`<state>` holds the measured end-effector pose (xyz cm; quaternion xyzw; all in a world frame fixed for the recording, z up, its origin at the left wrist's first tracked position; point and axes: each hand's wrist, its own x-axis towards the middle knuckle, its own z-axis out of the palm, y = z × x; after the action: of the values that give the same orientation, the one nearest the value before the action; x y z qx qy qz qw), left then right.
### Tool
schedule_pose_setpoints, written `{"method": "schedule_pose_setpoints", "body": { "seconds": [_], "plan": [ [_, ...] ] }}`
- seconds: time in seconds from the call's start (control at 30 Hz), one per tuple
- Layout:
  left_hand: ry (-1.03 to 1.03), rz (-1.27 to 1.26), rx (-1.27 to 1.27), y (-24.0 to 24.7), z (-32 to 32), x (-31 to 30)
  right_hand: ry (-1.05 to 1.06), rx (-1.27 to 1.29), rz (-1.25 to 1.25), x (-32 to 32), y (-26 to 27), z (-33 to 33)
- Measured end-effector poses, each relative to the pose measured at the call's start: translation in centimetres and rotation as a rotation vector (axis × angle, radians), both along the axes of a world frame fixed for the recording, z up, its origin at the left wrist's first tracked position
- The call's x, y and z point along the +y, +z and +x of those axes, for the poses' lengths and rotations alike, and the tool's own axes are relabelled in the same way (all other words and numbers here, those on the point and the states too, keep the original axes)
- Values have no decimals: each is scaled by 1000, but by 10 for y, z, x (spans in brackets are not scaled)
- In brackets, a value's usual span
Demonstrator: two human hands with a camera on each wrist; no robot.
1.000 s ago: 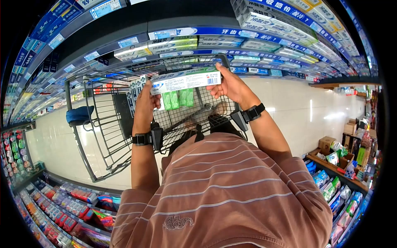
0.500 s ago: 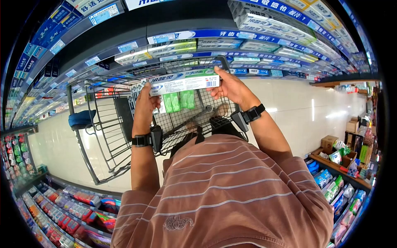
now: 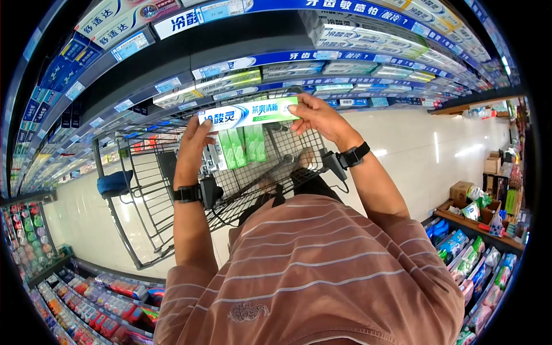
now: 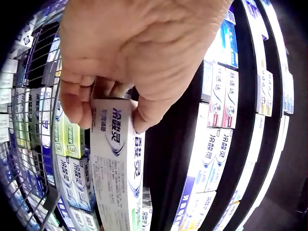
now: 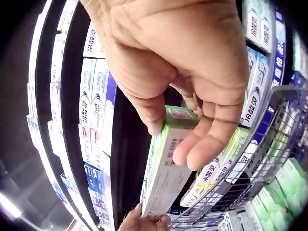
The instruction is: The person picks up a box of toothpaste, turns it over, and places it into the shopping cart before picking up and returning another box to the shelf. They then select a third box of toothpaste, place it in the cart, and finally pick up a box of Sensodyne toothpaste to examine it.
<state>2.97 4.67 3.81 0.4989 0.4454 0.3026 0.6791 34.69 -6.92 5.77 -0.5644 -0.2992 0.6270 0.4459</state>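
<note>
Box (image 3: 248, 114) held by both ends over the cart (image 3: 282, 146)

Head view: The box lies lengthwise above the cart, near its far rim, broad printed face up. The left hand (image 3: 194, 141) pinches the end nearer the cart's handle; the right hand (image 3: 319, 118) pinches the other. Each grasp takes in only a short stretch of box, so a loosened thumb would probably let that end dip, and losing both could drop it onto the green packs (image 3: 247, 148) in the cart. Lowered carelessly, it might catch the cart's rim. Beyond the cart runs the shelf (image 3: 276, 56), with the basket standing between it and the person. A blue bag (image 3: 115, 182) hangs at the cart's handle; a carton (image 3: 462, 190) sits well off past the cart's opposite end.

Left wrist view: Thumb and bent fingers grasp the box's end from opposite sides. The cart's wires show close by, so a swing that way could knock them. Stacked boxes (image 4: 216, 149) fill shelf rows outside the cart.

Right wrist view: The right thumb presses one side, with fingers against the other; some fingertips reach past the edge. Squeezing too hard might crease the card. The cart's wire side rises just beside this hand and could snag its knuckles if it drops sideways.
</note>
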Motion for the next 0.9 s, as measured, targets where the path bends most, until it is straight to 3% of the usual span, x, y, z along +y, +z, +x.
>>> {"method": "schedule_pose_setpoints", "body": {
  "seconds": [0.3,0.5,0.63,0.9],
  "plan": [
    [-102,332,143,38,39,56,-10,-338,211,47,21,30],
    [-81,439,169,31,58,100,-63,-350,249,80,25,50],
    [-51,347,253,37,62,106,-70,-340,234,83,35,56],
    [-37,192,174,31,58,76,6,-155,44,71,29,65]
  ]
}}
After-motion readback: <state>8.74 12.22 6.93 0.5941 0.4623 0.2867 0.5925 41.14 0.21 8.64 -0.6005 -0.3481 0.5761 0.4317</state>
